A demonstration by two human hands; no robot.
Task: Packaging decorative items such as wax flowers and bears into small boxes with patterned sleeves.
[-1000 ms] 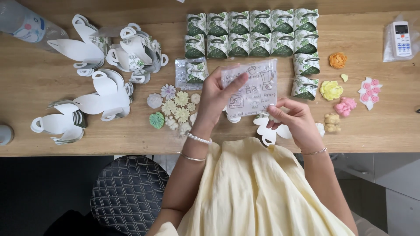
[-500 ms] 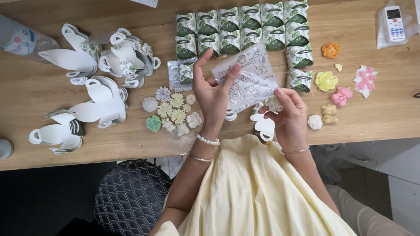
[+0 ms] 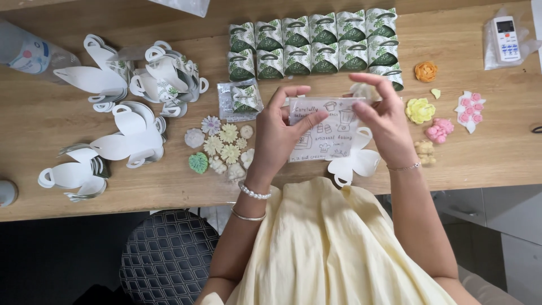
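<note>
Small clear plastic bag printed with black kitchen drawings point(image 3: 326, 129), held up between both hands above the wooden table point(image 3: 497, 152).

The left hand point(image 3: 280, 133) pinched the bag's left edge, thumb in front; the right hand point(image 3: 384, 116) gripped its upper right corner, apparently with a pale flower piece point(image 3: 361, 90) at the opening. This looked like the filling step; next would call for spreading the mouth. A white paper cut-out point(image 3: 354, 164) lay beneath, pastel moulded flowers point(image 3: 223, 144) just left, green leaf-print boxes point(image 3: 313, 42) beyond.
</note>
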